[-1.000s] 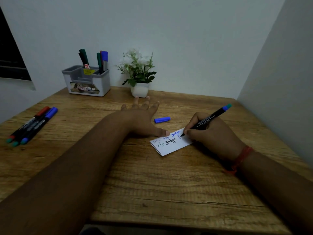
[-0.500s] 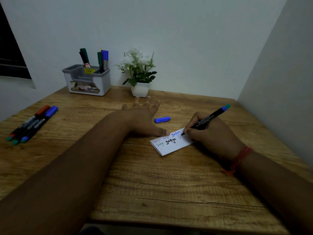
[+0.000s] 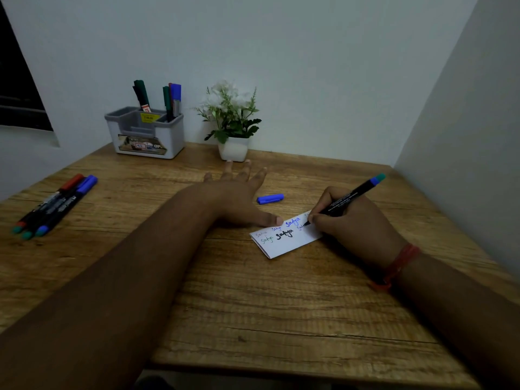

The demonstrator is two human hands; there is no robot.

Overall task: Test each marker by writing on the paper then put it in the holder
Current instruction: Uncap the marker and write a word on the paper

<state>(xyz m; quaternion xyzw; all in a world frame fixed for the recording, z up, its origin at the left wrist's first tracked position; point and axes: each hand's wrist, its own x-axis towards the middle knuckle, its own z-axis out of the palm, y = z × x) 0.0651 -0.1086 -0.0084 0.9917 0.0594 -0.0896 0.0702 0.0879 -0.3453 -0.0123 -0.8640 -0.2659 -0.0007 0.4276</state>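
A small folded white paper (image 3: 284, 243) lies on the wooden table (image 3: 253, 299), covered with several handwritten words. My right hand (image 3: 351, 220) grips a black marker (image 3: 349, 199) with a blue-green end, its tip touching the paper's upper right part. My left hand (image 3: 239, 198) lies flat with straight fingers, its thumb tip pressing the paper's top left edge. A loose blue cap (image 3: 270, 198) lies just behind the paper. Three markers (image 3: 56, 205) lie side by side at the table's left. The grey holder (image 3: 146, 136) at the back holds several markers upright.
A white pot with a small flowering plant (image 3: 232, 128) stands at the back, right of the holder and just beyond my left fingertips. Walls close off the table at the back and right. A dark window is at the far left.
The marker tip has shifted slightly along the paper while writing. My left hand stays in place on the paper.
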